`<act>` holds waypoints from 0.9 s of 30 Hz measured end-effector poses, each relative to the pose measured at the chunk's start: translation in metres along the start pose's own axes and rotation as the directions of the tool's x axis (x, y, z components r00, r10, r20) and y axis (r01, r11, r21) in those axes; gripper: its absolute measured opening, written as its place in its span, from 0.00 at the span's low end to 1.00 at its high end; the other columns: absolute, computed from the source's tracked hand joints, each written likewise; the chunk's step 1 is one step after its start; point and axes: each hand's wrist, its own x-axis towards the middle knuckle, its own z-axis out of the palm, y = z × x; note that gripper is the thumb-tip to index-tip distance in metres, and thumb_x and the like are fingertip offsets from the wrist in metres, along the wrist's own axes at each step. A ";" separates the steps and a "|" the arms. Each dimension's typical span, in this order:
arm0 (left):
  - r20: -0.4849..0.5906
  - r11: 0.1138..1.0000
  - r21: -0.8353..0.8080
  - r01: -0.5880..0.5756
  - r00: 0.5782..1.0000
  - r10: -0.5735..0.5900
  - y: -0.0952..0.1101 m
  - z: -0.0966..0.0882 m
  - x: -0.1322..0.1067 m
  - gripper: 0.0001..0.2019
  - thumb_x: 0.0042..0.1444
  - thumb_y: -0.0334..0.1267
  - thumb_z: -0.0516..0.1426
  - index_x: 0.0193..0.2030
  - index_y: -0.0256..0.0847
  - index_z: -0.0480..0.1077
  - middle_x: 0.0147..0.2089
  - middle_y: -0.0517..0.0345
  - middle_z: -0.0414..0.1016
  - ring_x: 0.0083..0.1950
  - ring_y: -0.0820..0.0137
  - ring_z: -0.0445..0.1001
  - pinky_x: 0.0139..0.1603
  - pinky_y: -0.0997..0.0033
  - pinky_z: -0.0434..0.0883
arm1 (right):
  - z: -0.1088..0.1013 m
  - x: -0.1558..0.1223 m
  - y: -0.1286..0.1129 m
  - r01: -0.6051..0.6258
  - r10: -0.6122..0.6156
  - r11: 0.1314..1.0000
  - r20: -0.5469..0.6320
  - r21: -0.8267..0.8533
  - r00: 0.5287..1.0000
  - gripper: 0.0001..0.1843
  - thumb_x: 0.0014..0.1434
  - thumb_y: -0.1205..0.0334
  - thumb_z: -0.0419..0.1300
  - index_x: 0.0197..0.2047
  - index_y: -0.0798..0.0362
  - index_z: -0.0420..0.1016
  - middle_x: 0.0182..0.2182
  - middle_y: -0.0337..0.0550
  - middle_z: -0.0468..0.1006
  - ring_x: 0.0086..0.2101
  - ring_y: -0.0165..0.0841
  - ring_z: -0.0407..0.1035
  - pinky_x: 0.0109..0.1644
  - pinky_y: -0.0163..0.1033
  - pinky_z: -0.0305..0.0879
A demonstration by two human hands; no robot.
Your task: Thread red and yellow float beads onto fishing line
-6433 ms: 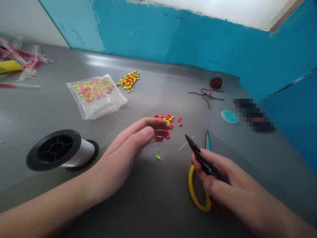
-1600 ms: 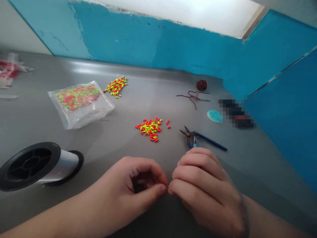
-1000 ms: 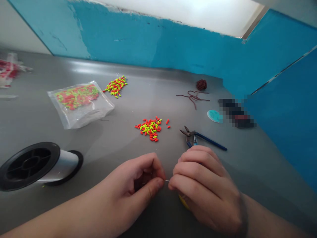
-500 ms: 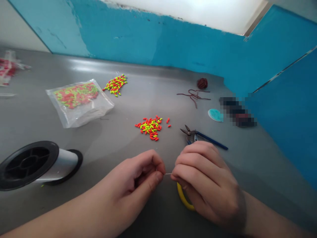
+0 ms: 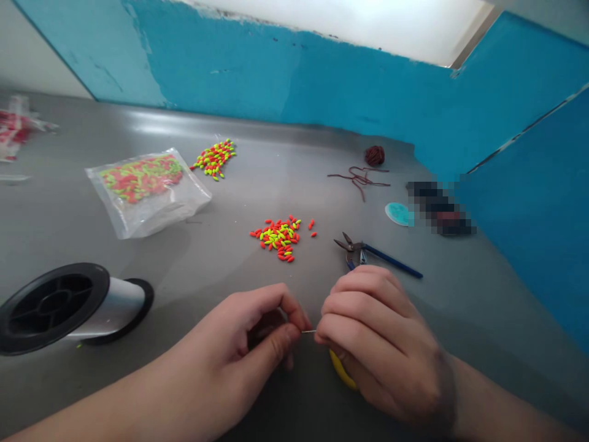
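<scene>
A short stretch of thin pale line (image 5: 308,331) runs between the fingertips of my two hands. My left hand (image 5: 257,350) pinches one end between thumb and forefinger, its other fingers curled. My right hand (image 5: 381,344) is closed on the other end, back of the hand upward. Under the right hand a yellow ring-shaped thing (image 5: 341,370) partly shows; the rest is hidden. Just beyond the hands lies a pile of red and yellow-green oval beads (image 5: 278,236). Pliers with blue handles (image 5: 391,260) rest behind the right hand, one handle partly covered.
A spool of clear line (image 5: 122,304) stands at the left. Behind it are a clear bag of beads (image 5: 147,193) and a second bead pile (image 5: 215,159). At the right lie brown yarn (image 5: 375,155), cut strands (image 5: 359,177) and a turquoise disc (image 5: 399,213).
Both hands have moved slightly down, and their fingertips are a little closer together. More of the left hand's lower fingertips shows, while less of the yellow thing is visible.
</scene>
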 end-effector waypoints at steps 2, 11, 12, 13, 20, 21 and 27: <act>-0.001 0.999 -0.004 -0.039 0.999 0.039 0.000 0.001 -0.001 0.11 0.79 0.43 0.51 0.45 0.47 0.72 0.42 0.62 0.78 0.43 0.69 0.75 0.45 0.71 0.72 | 0.001 0.000 0.000 0.006 -0.006 1.000 0.001 0.007 1.000 0.08 0.66 0.80 0.64 0.41 0.59 0.81 0.39 0.49 0.85 0.45 0.41 0.72 0.58 0.52 0.70; -0.135 0.905 0.377 -0.198 0.954 0.266 0.001 0.003 -0.007 0.06 0.71 0.33 0.57 0.43 0.48 0.73 0.72 0.54 0.67 0.79 0.58 0.61 0.74 0.62 0.70 | -0.002 0.002 0.000 0.027 -0.027 0.999 0.008 0.020 1.000 0.08 0.69 0.79 0.62 0.41 0.60 0.80 0.40 0.48 0.85 0.46 0.40 0.71 0.58 0.51 0.68; -0.138 0.884 0.417 -0.213 0.946 0.293 0.001 0.004 -0.008 0.06 0.70 0.32 0.57 0.43 0.48 0.74 0.74 0.54 0.64 0.78 0.57 0.62 0.73 0.61 0.71 | -0.002 0.001 0.000 0.027 -0.027 0.999 0.009 0.019 1.000 0.08 0.69 0.79 0.62 0.41 0.60 0.80 0.40 0.48 0.85 0.46 0.40 0.71 0.58 0.51 0.68; -0.144 0.865 0.451 -0.221 0.938 0.315 0.001 0.005 -0.009 0.07 0.70 0.31 0.57 0.43 0.48 0.75 0.76 0.55 0.61 0.78 0.57 0.63 0.73 0.61 0.72 | -0.002 0.001 0.000 0.026 -0.026 0.999 0.012 0.022 1.000 0.08 0.69 0.79 0.62 0.42 0.61 0.80 0.40 0.48 0.85 0.46 0.40 0.71 0.58 0.51 0.68; -0.135 0.721 0.637 -0.273 0.881 0.453 0.002 0.006 -0.012 0.13 0.68 0.25 0.55 0.46 0.49 0.75 0.81 0.58 0.53 0.81 0.59 0.59 0.79 0.58 0.66 | -0.002 0.000 -0.002 0.015 -0.015 1.000 0.003 0.019 1.000 0.08 0.68 0.79 0.61 0.42 0.61 0.81 0.40 0.48 0.85 0.46 0.40 0.71 0.60 0.52 0.68; -0.096 0.713 0.638 -0.291 0.888 0.449 0.002 0.005 -0.012 0.13 0.68 0.25 0.55 0.47 0.49 0.74 0.81 0.57 0.53 0.81 0.58 0.59 0.79 0.57 0.66 | -0.002 0.000 -0.002 0.020 -0.020 1.000 0.000 0.020 1.000 0.08 0.69 0.79 0.61 0.42 0.61 0.81 0.40 0.48 0.85 0.46 0.40 0.71 0.59 0.52 0.68; -0.099 0.890 0.402 -0.217 0.956 0.278 -0.002 0.005 -0.014 0.15 0.72 0.34 0.56 0.61 0.55 0.70 0.75 0.54 0.68 0.73 0.56 0.72 0.72 0.59 0.75 | -0.003 0.002 -0.002 0.009 -0.009 1.000 -0.009 0.024 1.000 0.09 0.67 0.79 0.62 0.41 0.60 0.81 0.39 0.48 0.85 0.46 0.40 0.72 0.59 0.51 0.69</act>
